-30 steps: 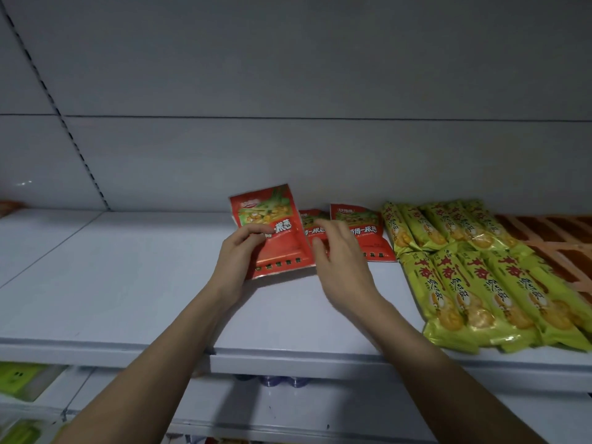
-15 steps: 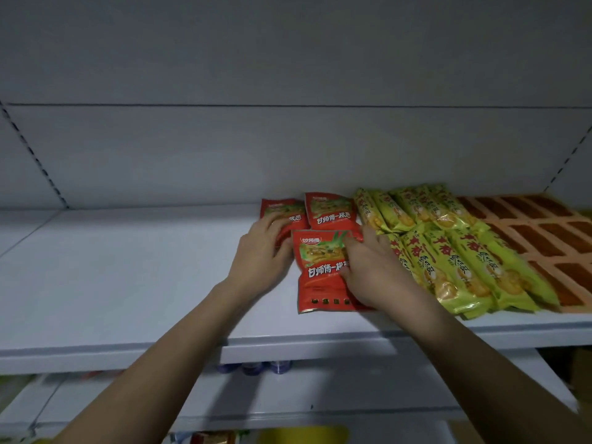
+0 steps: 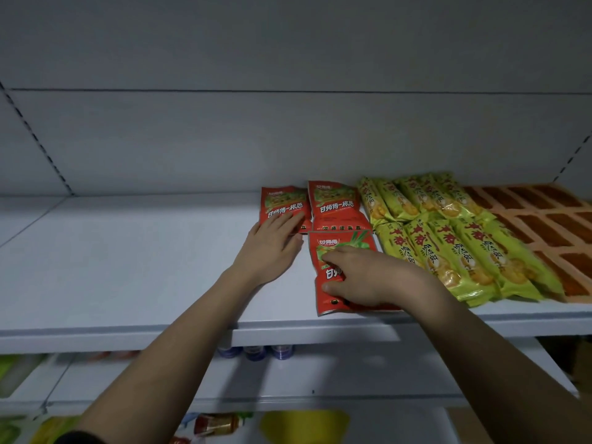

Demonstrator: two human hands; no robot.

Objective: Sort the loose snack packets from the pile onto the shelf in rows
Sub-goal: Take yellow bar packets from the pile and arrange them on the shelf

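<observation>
On the shelf (image 3: pixel 128 267), snack packets (image 3: pixel 333 206) lie left of long packets (image 3: pixel 464 248).

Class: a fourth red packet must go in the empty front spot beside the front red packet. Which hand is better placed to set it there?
Left. The left hand lies flat beside that bare shelf spot; the right hand presses the front red packet.

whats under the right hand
The right hand lies on the front red packet, which lies flat on the white shelf. The hand hides most of its lower label.
</observation>
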